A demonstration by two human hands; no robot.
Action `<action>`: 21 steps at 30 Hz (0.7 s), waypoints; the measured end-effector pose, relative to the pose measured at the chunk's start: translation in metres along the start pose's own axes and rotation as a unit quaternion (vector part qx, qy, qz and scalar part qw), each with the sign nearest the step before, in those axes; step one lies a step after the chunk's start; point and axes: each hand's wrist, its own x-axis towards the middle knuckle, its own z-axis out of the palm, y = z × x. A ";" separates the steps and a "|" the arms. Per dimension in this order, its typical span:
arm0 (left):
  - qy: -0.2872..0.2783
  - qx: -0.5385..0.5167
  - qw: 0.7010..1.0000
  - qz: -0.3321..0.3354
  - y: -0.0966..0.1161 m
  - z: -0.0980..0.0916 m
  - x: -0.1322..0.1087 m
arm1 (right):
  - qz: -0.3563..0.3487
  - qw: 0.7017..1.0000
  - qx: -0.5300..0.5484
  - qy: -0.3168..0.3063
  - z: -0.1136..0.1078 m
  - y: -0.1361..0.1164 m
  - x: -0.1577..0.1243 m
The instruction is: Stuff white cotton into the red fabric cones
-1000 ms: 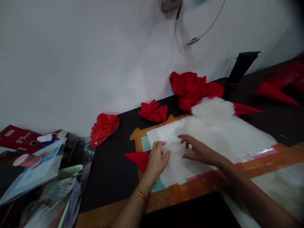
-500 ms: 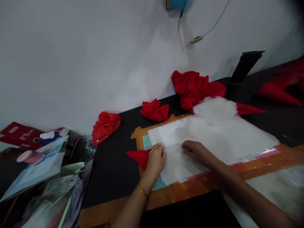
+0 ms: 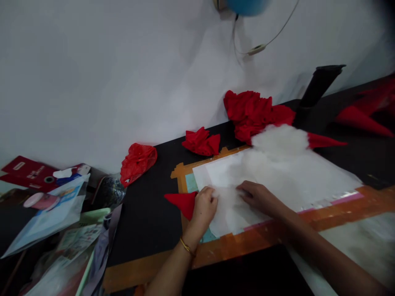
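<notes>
My left hand [image 3: 206, 209] is closed around a red cloth cone [image 3: 181, 203], whose pointed tip sticks out to the left. Its open end is hidden by my fingers. Just to the right, my right hand [image 3: 257, 196] pinches with thumb and fingers at a thin, blurry wisp of white stuffing, hard to separate from the white sheet [image 3: 212, 168] below. The hands are a short way apart above that sheet. Behind them lies a fluffy heap of white stuffing [image 3: 279, 142], with another red cone [image 3: 325, 141] poking out at its right side.
Along the wall sit a large red cloth pile [image 3: 251, 113], a smaller one [image 3: 202, 142] and a red plastic bag [image 3: 137, 162]. A black upright object [image 3: 321, 86] stands at the back. Orange tape [image 3: 222, 251] edges the sheet. Left are a box [image 3: 29, 174] and a green bin [image 3: 95, 216].
The view has shifted very slightly. My left hand and the red cone have barely moved; my right hand stays near the same spot, its fingers a little differently placed.
</notes>
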 end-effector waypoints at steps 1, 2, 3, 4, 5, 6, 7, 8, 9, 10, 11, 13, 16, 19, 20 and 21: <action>0.006 -0.008 1.000 0.001 0.002 -0.001 -0.001 | -0.002 1.000 0.012 0.003 0.000 -0.002 -0.001; 0.011 -0.016 1.000 0.004 0.004 -0.001 -0.002 | -0.010 1.000 0.023 0.004 0.001 -0.005 -0.001; 0.012 -0.022 1.000 0.007 0.008 0.000 -0.003 | -0.023 0.999 0.032 0.003 0.003 -0.009 0.000; 0.010 -0.031 0.999 0.013 0.011 0.001 -0.004 | -0.041 0.998 0.040 -0.003 0.006 -0.013 0.001; 0.005 -0.044 0.999 0.023 0.014 0.002 -0.006 | -0.058 0.997 0.044 -0.016 0.009 -0.017 0.003; 0.000 -0.061 0.998 0.036 0.017 0.003 -0.006 | -0.069 0.996 0.045 -0.033 0.013 -0.020 0.005; -0.005 -0.077 0.996 0.050 0.017 0.003 -0.007 | -0.070 0.996 0.040 -0.047 0.016 -0.021 0.006; -0.006 -0.091 0.994 0.062 0.017 0.002 -0.008 | -0.062 0.996 0.030 -0.054 0.018 -0.021 0.008; -0.004 -0.101 0.992 0.072 0.016 0.000 -0.008 | -0.047 0.997 0.017 -0.054 0.020 -0.020 0.008; -0.003 -0.106 0.991 0.079 0.013 -0.003 -0.009 | -0.034 0.998 0.003 -0.050 0.020 -0.017 0.007; -0.004 -0.107 0.991 0.084 0.010 -0.007 -0.010 | -0.025 0.999 -0.010 -0.042 0.019 -0.014 0.005; -0.014 -0.104 0.990 0.092 0.005 -0.015 -0.016 | -0.032 0.998 -0.033 -0.030 0.012 -0.009 -0.002; -0.014 -0.081 0.995 0.063 0.004 -0.025 -0.029 | -0.071 0.996 -0.062 0.007 -0.007 -0.008 -0.013; -0.026 -0.031 0.999 -0.001 0.007 -0.025 -0.042 | -0.099 0.991 -0.061 0.060 -0.020 -0.016 -0.015; -0.037 -0.013 0.999 -0.013 0.008 -0.022 -0.045 | -0.106 0.991 -0.051 0.064 -0.019 -0.021 -0.013; -0.047 0.004 0.999 -0.021 0.009 -0.017 -0.046 | -0.114 0.991 -0.041 0.055 -0.016 -0.025 -0.010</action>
